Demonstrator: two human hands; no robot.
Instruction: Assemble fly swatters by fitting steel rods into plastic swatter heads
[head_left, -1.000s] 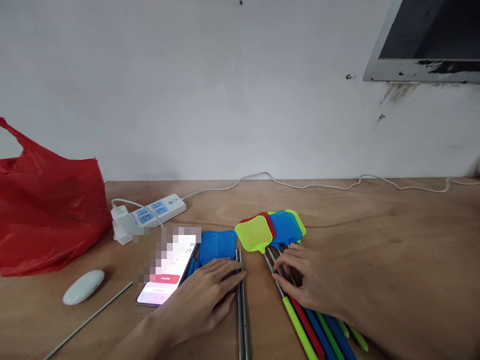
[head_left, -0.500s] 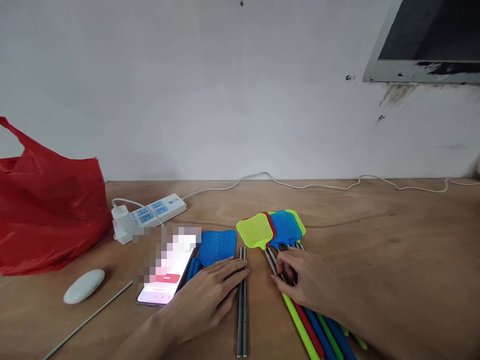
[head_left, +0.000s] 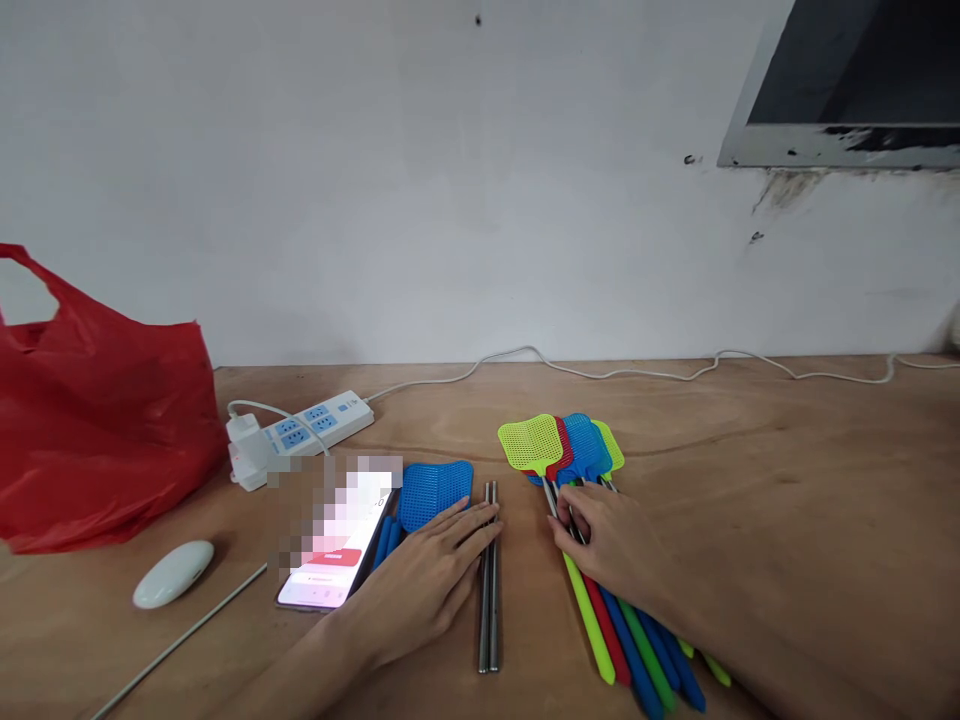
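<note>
Left hand [head_left: 431,575], fingers spread, touches rods [head_left: 494,600] at six o'clock; a nudge could roll them. Right hand [head_left: 604,535] curled over swatters [head_left: 630,650], grip unclear.

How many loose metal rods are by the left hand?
2, side by side on the table: left rod and right rod, both partly covered by the left hand, which may hide others.
</note>
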